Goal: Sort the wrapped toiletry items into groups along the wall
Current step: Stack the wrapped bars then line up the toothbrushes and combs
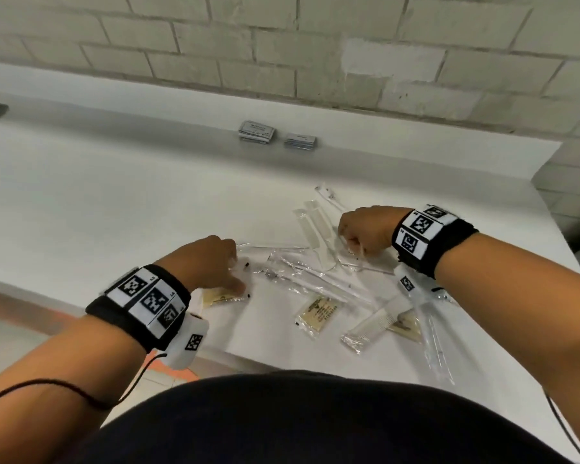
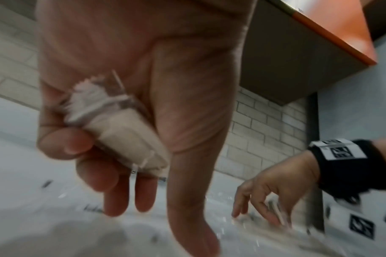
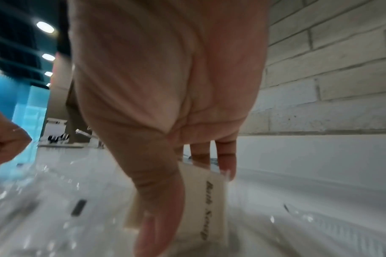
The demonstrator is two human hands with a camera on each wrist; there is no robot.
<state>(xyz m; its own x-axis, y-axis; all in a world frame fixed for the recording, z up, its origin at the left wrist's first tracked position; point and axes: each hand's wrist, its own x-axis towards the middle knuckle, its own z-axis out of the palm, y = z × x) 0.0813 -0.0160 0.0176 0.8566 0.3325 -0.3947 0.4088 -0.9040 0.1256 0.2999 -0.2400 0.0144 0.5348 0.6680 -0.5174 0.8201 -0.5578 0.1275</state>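
Clear-wrapped packet (image 2: 121,128) in left grip (image 2: 126,121) — right grip (image 3: 165,121) pinching sachet (image 3: 205,205).

- A large indoor hall or workspace, not a home.
- Painted block wall (image 1: 315,45) behind a white tabletop (image 1: 114,195).
- High dark ceiling with round lights (image 3: 45,27).
- Blue partition (image 3: 22,113) in the distance.

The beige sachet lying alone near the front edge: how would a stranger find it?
Start at the white counter and its clear-wrapper clutter. Between the two wrists, nearer the front edge, lies the beige sachet. Unlike the white combs, it is flat, beige, dark-printed, and no hand touches it.
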